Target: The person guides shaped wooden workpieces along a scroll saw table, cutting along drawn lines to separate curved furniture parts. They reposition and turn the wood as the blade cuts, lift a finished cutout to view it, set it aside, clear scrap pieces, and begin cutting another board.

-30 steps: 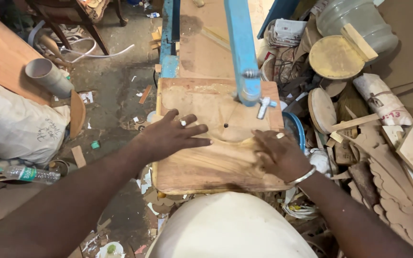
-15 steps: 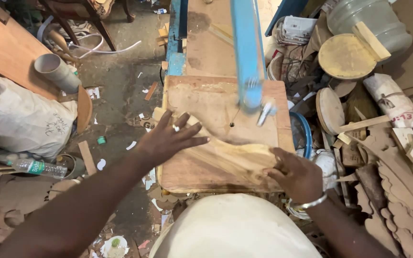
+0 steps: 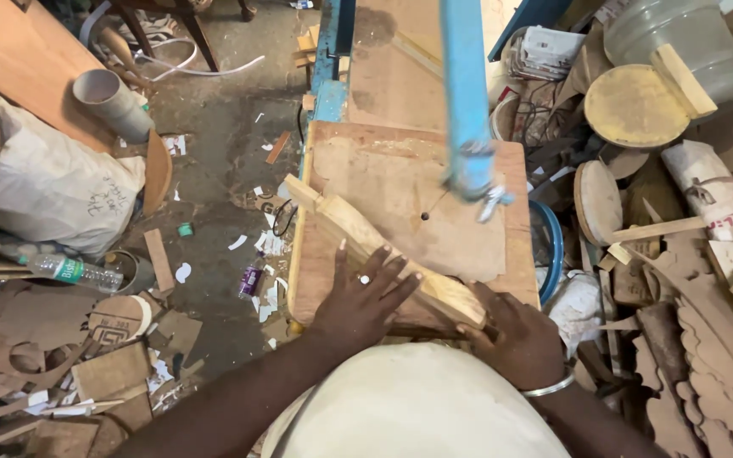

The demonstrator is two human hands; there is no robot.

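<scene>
Wood piece [image 3: 383, 254] now swung diagonal on counter [image 3: 400, 161], pulled clear of blue saw arm [image 3: 467, 102]. Left hand [image 3: 362, 297] flat on piece, fingers spread, no grip. Right hand [image 3: 515, 335] clasps near end. Reads as repositioning between cuts.

Wood piece [image 3: 383, 254] lies diagonally on worktop [image 3: 400, 170], far-left to near-right. Left hand [image 3: 362, 297] flat on its near half; right hand [image 3: 511, 335] at its near-right end, at worktop edge. Saw arm [image 3: 467, 93] overhangs worktop from far side. Bottle [image 3: 74, 271], sack [image 3: 53, 191] on floor, left. Round boards [image 3: 629, 106] stacked right.
</scene>
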